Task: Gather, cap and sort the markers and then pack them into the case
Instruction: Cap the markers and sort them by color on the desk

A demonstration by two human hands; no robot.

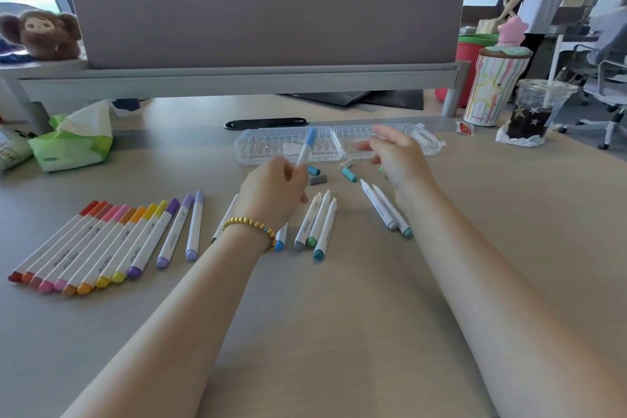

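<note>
A: How much room is there on the desk (339, 332)?

B: A broad bare stretch lies near the person, under both forearms. The far side is closed off by a grey partition (264, 10), with the clear case (339, 146) lying open just before it.

A: And the hands?

B: The left hand (271, 190) pinches a blue-capped marker (305, 149), tilted up over the case. The right hand (397, 156) hovers near the case's right half, fingers loosely spread; it is blurred and I cannot tell whether it holds anything.

A: The other markers?

B: A capped row (95, 244), red through purple, fans out at left. Three uncapped markers (319, 224) lie between the arms, two more (385, 209) under the right wrist. Loose caps (349, 175) sit just before the case.

A: Around them?

B: A tissue pack (74, 142) at left, an iced drink (534, 108) and striped cup (492, 88) at right, people standing beyond.
</note>
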